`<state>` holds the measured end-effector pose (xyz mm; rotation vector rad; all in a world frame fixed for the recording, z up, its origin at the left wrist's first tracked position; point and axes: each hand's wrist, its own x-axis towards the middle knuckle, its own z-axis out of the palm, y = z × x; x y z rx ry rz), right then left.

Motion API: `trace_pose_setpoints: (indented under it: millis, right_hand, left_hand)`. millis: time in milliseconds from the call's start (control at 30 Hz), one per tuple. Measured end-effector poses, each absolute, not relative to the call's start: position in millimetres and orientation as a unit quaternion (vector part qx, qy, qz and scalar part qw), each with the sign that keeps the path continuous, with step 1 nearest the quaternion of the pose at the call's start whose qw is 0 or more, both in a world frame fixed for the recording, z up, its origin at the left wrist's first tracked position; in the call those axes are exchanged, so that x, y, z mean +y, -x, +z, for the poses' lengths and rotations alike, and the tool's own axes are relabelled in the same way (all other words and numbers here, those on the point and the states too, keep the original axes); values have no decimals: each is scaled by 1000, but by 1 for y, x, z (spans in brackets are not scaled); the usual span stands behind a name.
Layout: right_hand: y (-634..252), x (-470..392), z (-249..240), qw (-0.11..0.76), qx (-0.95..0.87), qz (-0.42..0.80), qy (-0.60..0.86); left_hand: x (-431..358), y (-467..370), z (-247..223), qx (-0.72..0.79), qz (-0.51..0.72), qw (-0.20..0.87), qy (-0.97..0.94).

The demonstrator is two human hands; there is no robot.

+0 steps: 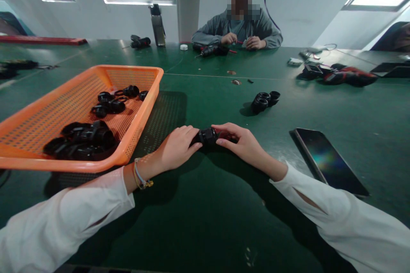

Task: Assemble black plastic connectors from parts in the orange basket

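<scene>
A black cylindrical plastic fitting (209, 136) lies crosswise between my two hands, just above or on the green table. My left hand (180, 147) is closed round its left end, with the thumb along the near side. At the other end, my right hand (239, 140) grips it between thumb and fingers. The fingers hide both ends, so I cannot tell whether it is one piece or several joined. Beyond my right hand stands a small cluster of black ring-shaped pieces (265, 102). Similar black fittings (83, 138) lie in an orange basket (128, 155) to the left.
A phone (329, 160) lies beside my right forearm on the green table (205, 222). Across from me a person (237, 30) handles small parts near a power drill (211, 50). A bottle (157, 25) stands at the back; red and black items (349, 76) lie far right.
</scene>
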<state>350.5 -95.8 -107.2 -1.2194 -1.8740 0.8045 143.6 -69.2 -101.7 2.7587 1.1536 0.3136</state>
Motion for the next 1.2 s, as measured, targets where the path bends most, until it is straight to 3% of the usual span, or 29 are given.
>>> trace_pose_setpoints:
  millis: [1200]
  right_hand:
    - [-350,-97,-103,362,-736,314,478]
  left_hand:
    - [-69,-144,-103,379,112,61,-916]
